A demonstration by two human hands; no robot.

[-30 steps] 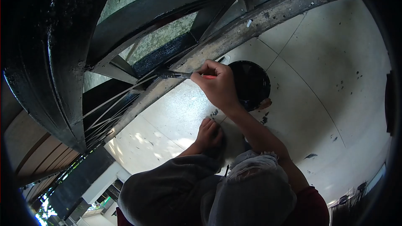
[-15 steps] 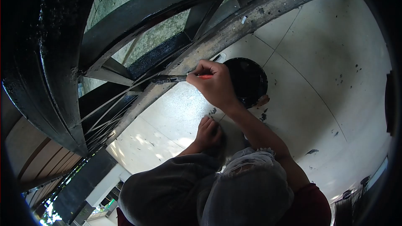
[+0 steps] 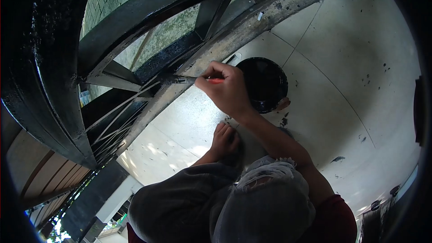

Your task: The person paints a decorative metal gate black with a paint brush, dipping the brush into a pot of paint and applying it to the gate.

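Observation:
My right hand (image 3: 227, 87) is closed around the red handle of a paintbrush (image 3: 179, 79). The brush's dark bristles point left, touching or very close to the lower bars of a black metal grille (image 3: 135, 78). Parts of the grille shine as if wet. Just right of that hand, a round black bucket (image 3: 270, 81) stands on the floor with a dark inside, partly covered by the hand. My left hand (image 3: 223, 140) is low beside my left knee, its fingers curled; anything inside them is hidden.
Pale floor tiles (image 3: 333, 54) carry dark spots and flakes. A rough concrete ledge (image 3: 234, 42) runs along the grille's foot. Both my knees, in grey trousers (image 3: 175, 198), fill the lower middle. Beyond the bars lies a mossy paved strip (image 3: 173, 29).
My right hand and the brush have shifted slightly up and left in the view. The whole view has moved a little as well. The left hand stays curled in place.

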